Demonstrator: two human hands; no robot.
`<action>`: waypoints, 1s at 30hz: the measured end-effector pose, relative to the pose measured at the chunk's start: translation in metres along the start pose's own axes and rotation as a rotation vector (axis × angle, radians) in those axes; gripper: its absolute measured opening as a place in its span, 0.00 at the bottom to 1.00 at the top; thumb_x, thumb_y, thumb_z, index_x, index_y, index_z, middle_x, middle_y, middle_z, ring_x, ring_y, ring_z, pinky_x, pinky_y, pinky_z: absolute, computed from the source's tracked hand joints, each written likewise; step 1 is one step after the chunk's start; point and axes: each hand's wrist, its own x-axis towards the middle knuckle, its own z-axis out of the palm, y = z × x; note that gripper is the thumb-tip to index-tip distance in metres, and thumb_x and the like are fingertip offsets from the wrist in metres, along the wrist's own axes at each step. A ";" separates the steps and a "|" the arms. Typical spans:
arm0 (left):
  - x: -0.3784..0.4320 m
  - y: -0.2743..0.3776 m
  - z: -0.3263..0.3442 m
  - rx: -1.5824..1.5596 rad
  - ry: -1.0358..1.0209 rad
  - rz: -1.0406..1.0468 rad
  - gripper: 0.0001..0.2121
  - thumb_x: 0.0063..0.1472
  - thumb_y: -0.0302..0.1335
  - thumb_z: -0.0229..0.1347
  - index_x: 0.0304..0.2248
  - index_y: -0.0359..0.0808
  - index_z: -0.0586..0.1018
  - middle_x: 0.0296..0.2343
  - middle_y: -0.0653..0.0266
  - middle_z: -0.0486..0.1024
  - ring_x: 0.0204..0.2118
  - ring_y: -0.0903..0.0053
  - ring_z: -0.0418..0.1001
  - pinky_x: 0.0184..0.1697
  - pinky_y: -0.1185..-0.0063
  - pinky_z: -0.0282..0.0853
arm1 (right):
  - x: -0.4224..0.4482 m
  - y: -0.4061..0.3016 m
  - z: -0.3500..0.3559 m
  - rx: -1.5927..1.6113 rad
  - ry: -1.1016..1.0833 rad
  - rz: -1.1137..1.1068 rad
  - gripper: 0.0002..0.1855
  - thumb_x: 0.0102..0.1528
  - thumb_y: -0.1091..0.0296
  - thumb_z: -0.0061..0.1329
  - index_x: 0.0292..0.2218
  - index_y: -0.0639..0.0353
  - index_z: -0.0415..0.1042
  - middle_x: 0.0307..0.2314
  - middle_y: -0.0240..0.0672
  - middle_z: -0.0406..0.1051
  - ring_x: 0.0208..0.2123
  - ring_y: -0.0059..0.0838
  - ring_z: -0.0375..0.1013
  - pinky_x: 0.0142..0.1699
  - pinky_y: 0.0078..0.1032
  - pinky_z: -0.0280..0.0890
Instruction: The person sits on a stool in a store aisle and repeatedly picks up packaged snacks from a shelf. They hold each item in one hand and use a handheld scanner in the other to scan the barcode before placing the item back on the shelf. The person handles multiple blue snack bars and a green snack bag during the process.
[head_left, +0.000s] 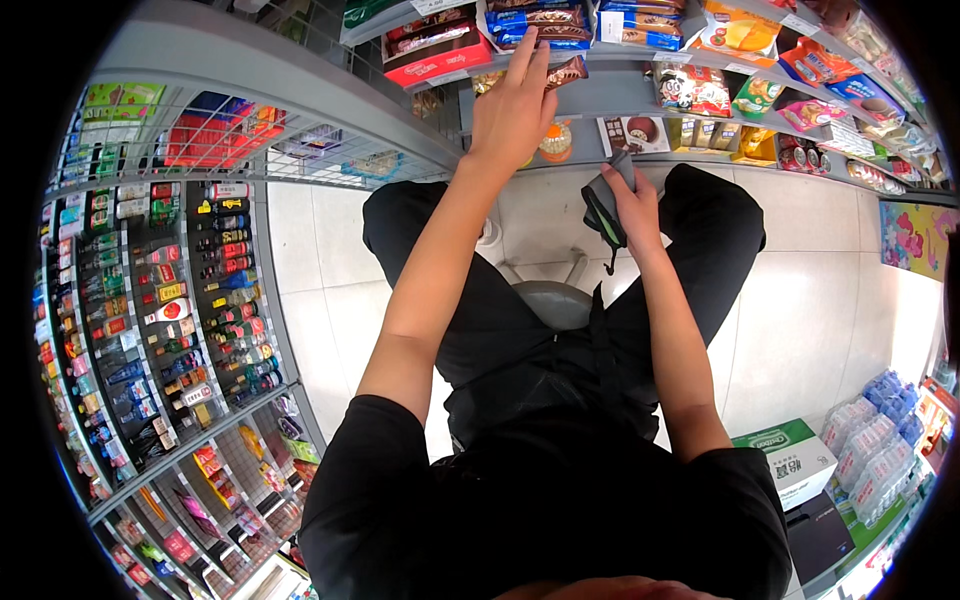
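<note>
My left hand (514, 112) reaches up to the snack shelf. Two extended fingers lie over blue-wrapped snack bars (559, 19) in an open display box. A brown-wrapped bar (567, 73) shows beside this hand, partly hidden behind it; whether the hand grips it is unclear. Between my knees, my right hand (637, 206) holds a folded grey fabric item (604, 206) with black trim, a green strip inside and a dangling cord. Left of the blue bars sits a red display box (439, 64) of wrapped bars.
Bottle shelves (225, 285) run along the left behind a grey metal frame (300, 67). A grey stool seat (555, 304) shows between my legs. Packaged snacks (690, 88) fill shelves at upper right. A white-green carton (795, 461) and shrink-wrapped bottles (874, 450) stand at lower right.
</note>
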 end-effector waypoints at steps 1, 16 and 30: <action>0.000 0.001 -0.002 -0.009 -0.001 -0.003 0.28 0.62 0.33 0.58 0.60 0.35 0.69 0.66 0.61 0.58 0.39 0.60 0.82 0.37 0.68 0.78 | 0.000 0.000 0.000 -0.004 -0.002 -0.003 0.19 0.60 0.56 0.58 0.40 0.66 0.76 0.26 0.29 0.73 0.28 0.16 0.68 0.35 0.21 0.64; 0.015 0.005 -0.010 -0.004 0.013 -0.001 0.27 0.64 0.32 0.57 0.60 0.30 0.67 0.64 0.58 0.62 0.41 0.56 0.81 0.39 0.67 0.79 | 0.000 -0.001 0.001 0.011 -0.008 0.020 0.19 0.60 0.56 0.59 0.39 0.66 0.76 0.27 0.29 0.73 0.28 0.17 0.68 0.34 0.21 0.65; 0.033 0.009 -0.019 -0.018 -0.096 -0.123 0.29 0.65 0.34 0.54 0.63 0.32 0.63 0.64 0.53 0.61 0.35 0.50 0.81 0.36 0.61 0.78 | 0.001 0.002 0.002 0.014 -0.004 0.006 0.19 0.61 0.55 0.58 0.40 0.65 0.77 0.27 0.28 0.73 0.28 0.16 0.68 0.35 0.20 0.64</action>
